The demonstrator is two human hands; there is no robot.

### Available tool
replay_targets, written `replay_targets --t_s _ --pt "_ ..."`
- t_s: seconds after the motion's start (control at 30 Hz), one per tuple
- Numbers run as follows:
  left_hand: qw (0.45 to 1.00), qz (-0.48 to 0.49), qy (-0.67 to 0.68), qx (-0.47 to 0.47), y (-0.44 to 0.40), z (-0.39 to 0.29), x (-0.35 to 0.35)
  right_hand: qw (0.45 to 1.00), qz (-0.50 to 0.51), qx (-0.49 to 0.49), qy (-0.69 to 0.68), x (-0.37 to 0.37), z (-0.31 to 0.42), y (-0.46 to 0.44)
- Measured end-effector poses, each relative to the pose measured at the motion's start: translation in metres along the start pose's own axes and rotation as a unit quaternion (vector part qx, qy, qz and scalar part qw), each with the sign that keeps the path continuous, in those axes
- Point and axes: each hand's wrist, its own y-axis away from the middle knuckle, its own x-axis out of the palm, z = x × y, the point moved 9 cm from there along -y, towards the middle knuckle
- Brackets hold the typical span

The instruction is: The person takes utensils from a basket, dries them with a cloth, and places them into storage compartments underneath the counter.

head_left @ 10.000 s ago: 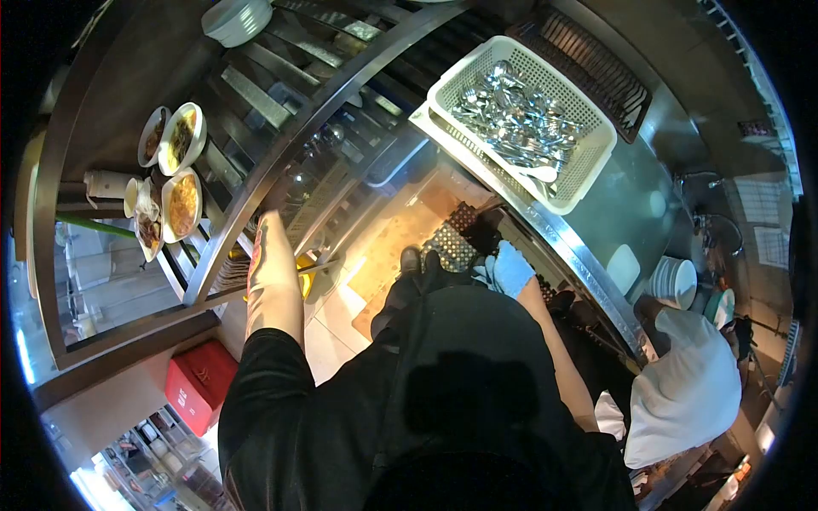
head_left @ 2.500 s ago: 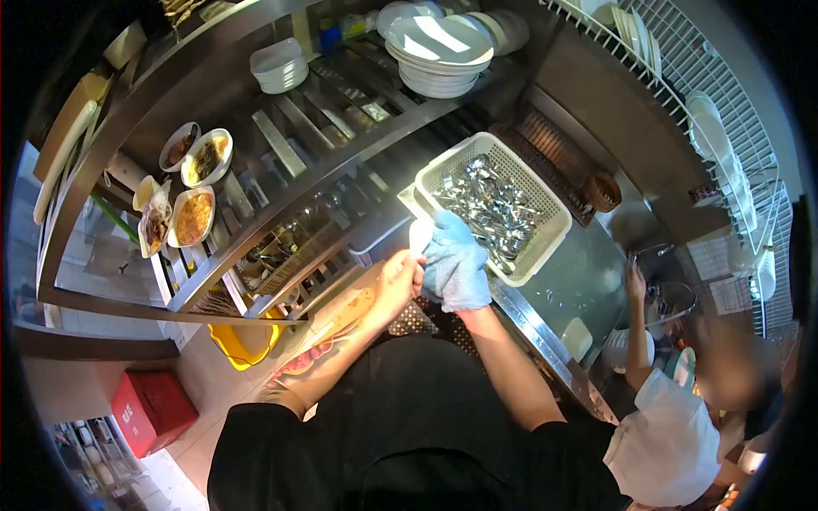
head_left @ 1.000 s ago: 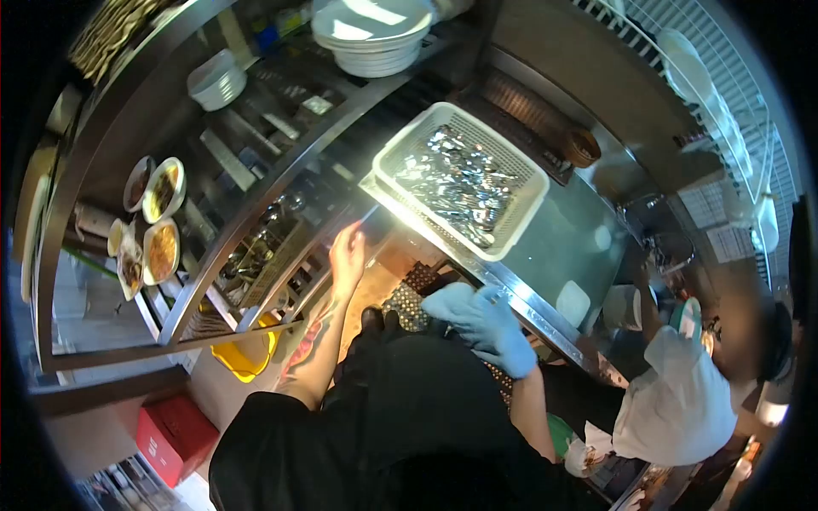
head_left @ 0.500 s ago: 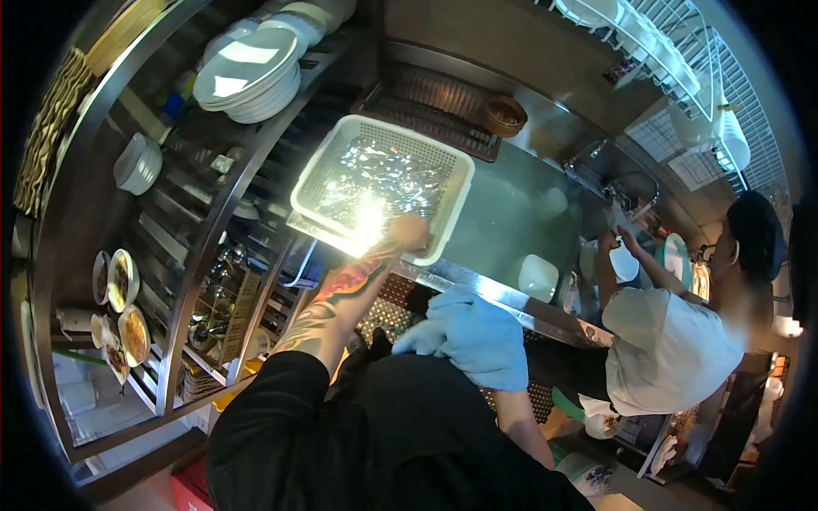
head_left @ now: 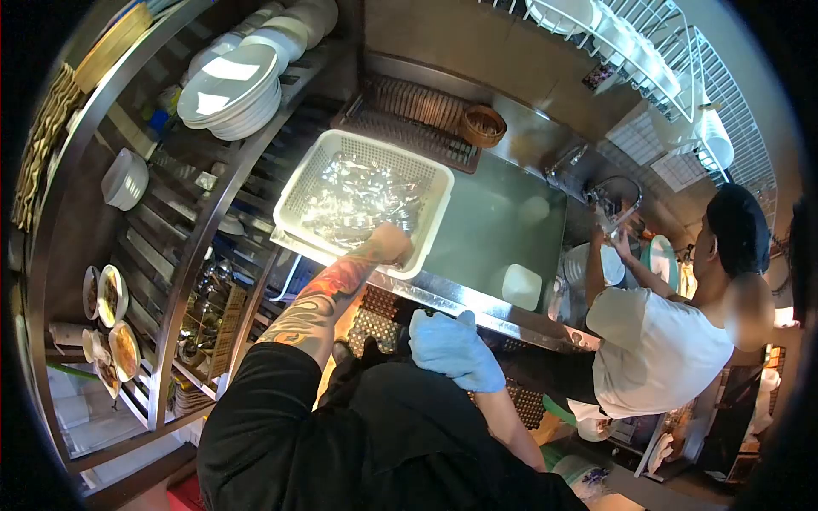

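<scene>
My left hand (head_left: 391,244), bare, is at the near right corner of a white perforated plastic basket (head_left: 440,213). Its fingers are curled, and what they hold, if anything, is hidden. Inside the basket lies a spread of shiny metal pieces that look like cutlery (head_left: 362,192); glare blurs their shapes. My right hand (head_left: 458,351) wears a light blue glove and hovers in front of my dark apron, near the sink's front edge. Its fingers are curled together, and nothing shows in them.
Cloudy water fills the sink (head_left: 503,204), where a white container (head_left: 521,287) floats. Behind stand a brown rack (head_left: 409,119) and a round brown bowl (head_left: 483,126). A co-worker (head_left: 660,349) stands at the right by the tap. Shelves with stacked plates (head_left: 230,94) rise at the left.
My view has shifted slightly. The bright glare over the basket has faded. The gloved right hand's fingers, stretched out before, are more curled; the left hand stays at the basket's near corner.
</scene>
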Motion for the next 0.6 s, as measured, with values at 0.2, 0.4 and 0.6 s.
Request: replay_targets --t_s 0.2,0.4,0.6 --pt "0.999 -0.021 0.005 0.027 0.015 0.003 -0.009 0.904 0.142 -0.105 0.389 0.023 -0.088 -0.031" --pt "1.0 -0.008 -0.016 0.005 -0.012 0.003 0.011 0.989 0.105 -0.018 0.1 0.034 -0.055 -0.023" --pt "1.0 -0.01 0.01 0.025 0.009 -0.009 -0.028 0.997 -0.046 -0.04 -0.041 0.024 0.009 -0.006"
